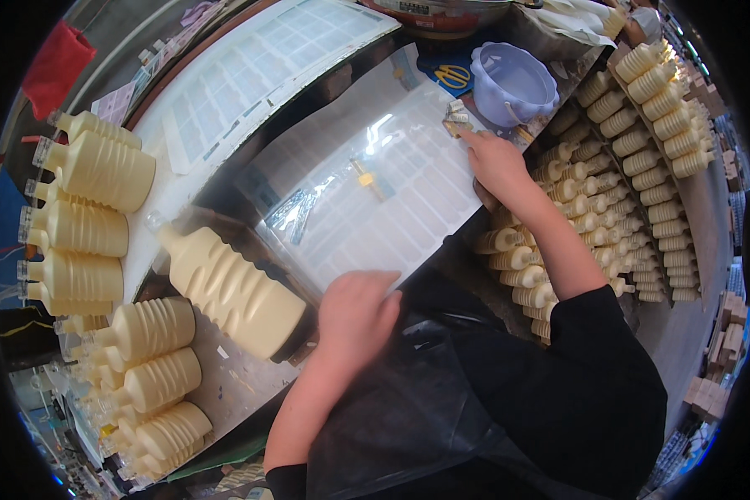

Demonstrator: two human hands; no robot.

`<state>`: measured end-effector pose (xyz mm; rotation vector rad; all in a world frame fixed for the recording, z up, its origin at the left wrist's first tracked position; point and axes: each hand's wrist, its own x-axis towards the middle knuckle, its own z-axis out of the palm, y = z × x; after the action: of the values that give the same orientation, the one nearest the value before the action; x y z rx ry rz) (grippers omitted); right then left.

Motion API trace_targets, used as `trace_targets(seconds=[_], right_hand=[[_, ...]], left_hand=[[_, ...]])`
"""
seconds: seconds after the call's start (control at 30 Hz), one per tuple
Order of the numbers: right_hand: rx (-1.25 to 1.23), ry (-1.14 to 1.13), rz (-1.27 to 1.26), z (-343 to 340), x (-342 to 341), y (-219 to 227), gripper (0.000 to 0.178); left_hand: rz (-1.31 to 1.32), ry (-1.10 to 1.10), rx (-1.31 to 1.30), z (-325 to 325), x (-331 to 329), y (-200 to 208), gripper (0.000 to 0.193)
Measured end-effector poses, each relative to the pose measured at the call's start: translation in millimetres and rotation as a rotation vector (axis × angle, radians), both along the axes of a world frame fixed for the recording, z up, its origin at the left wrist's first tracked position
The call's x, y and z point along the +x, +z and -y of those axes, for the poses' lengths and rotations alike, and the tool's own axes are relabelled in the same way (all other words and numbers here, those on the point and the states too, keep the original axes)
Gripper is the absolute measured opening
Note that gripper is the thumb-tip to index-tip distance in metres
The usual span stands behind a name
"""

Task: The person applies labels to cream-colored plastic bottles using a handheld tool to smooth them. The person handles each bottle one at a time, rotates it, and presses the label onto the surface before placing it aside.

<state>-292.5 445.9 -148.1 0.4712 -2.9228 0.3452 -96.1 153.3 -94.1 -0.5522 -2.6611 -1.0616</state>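
Observation:
A translucent sheet with rows of clear labels [408, 212] lies on the sloped work surface in front of me. My left hand [354, 321], slightly blurred, is closed at its near edge, with a white bit of sheet between thumb and fingers. At the right edge, my right hand [500, 167] has its index finger stretched toward a small stack of metal pieces [457, 118]; its other fingers are partly hidden. A large cream plastic bottle [233, 292] with a ribbed body leans on its side, left of my left hand. A small yellow object [365, 177] shows amid glare on the sheet.
Several cream bottles [104, 171] line the left side, with more [154, 329] below them. Rows of bottles [587, 196] fill the right. A lavender basin [512, 87] and yellow-handled scissors [452, 77] sit beyond my right hand. Another label sheet [267, 62] lies at the far left.

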Motion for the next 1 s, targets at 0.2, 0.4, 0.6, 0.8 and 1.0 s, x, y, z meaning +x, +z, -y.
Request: trace_targets(seconds=[0.2,0.4,0.6,0.8,1.0], right_hand=[[0.321,0.03,0.222,29.7,15.6,16.0,0.041],[0.141,0.177,0.278,33.3,92.1,21.8,0.046],[0.099,0.288,0.177,23.4,105.8,20.5,0.054],[0.053,0.532,-0.112,9.5,110.2,6.6,0.025],[-0.822,0.149,0.74,48.2,103.2,36.5,0.027]], left_hand=[[0.025,-0.013,-0.015,1.5,1.2,-0.4,0.028],[-0.002,-0.03,-0.01,2.0,-9.0,3.5,0.028],[-0.027,-0.022,0.029,-2.2,-17.6,7.4,0.026],[-0.006,0.039,0.11,-4.0,-18.5,4.2,0.024],[-0.144,0.194,0.049,-10.0,-21.8,15.3,0.03]])
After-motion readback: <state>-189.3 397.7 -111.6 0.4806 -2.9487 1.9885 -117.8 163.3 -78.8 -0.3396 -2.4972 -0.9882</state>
